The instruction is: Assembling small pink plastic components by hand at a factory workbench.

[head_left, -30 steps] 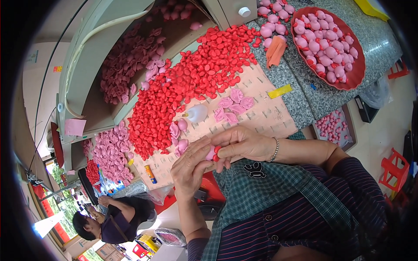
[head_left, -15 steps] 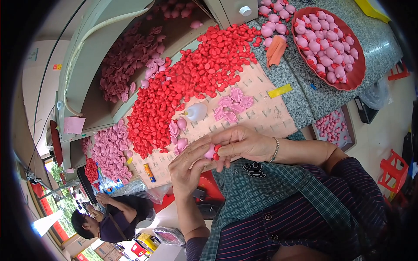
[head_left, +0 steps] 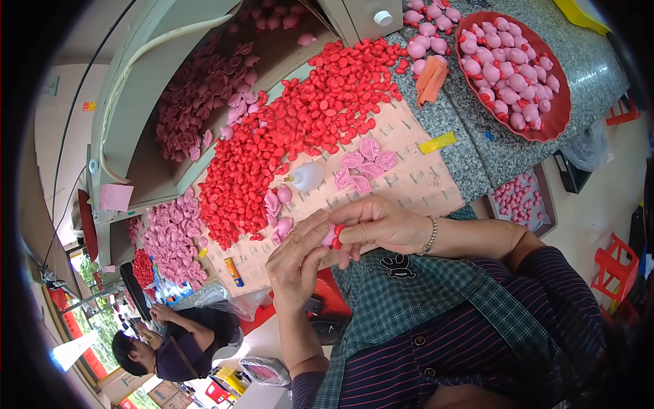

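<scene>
Between my two hands, close to the near edge of the work sheet, is a small pink toy figure (head_left: 329,236) with red pieces on its right side. The fingers of my left hand (head_left: 297,258) close on the pink body from the left. My right hand (head_left: 381,227) pinches the red pieces between thumb and fingers. Just past my left hand lie a few pink rounded parts (head_left: 284,195). A white squeeze bottle (head_left: 308,176) rests on its side beyond them, beside several flat pink parts (head_left: 365,163). Behind is a wide heap of red pieces (head_left: 293,129).
A red bowl (head_left: 563,123) of pink-and-red figures stands at the far right on the granite top (head_left: 463,136). To the left is a grey box-like cabinet (head_left: 139,102) with pink parts inside. A glue stick (head_left: 233,271) lies near the left edge. Another person (head_left: 184,341) sits at lower left.
Both hands stay in nearly the same place around the figure, with only slight shifts of the fingers. Everything on the table lies as before.
</scene>
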### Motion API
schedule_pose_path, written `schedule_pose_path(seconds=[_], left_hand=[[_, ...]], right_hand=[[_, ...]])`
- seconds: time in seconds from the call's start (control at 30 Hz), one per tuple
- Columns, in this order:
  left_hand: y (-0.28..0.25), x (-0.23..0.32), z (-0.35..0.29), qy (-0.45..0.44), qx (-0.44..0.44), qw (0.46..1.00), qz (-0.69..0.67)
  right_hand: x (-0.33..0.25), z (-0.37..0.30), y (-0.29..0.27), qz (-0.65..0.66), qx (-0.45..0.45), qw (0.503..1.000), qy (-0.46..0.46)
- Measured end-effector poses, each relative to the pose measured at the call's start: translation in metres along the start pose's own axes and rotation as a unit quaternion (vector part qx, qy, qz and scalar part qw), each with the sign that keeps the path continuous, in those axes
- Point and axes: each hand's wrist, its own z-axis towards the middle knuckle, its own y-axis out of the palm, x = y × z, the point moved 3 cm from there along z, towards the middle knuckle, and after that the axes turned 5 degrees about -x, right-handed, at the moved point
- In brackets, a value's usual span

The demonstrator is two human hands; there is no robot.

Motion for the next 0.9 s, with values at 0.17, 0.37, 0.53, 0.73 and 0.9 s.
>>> schedule_pose_path(seconds=[0.17, 0.37, 0.53, 0.73, 0.9], left_hand=[[0.001, 0.001, 0.0, 0.006, -0.002, 1.0, 0.007], [0.001, 0.001, 0.0, 0.006, -0.01, 1.0, -0.005], [0.01, 0.009, 0.005, 0.031, 0.008, 0.999, 0.009], [0.017, 0.001, 0.003, 0.098, 0.063, 0.989, 0.095], [0.016, 0.002, 0.002, 0.141, 0.077, 0.976, 0.147]], right_hand=[[0.001, -0.001, 0.002, 0.024, 0.011, 1.0, -0.004], [0.0, -0.002, 0.001, 0.011, 0.024, 1.0, 0.01], [0.0, -0.002, 0.001, 0.02, 0.03, 0.999, 0.005], [-0.002, -0.002, 0.007, -0.005, 0.044, 0.999, -0.001], [0.0, -0.001, 0.005, -0.024, 0.029, 0.999, -0.012]])
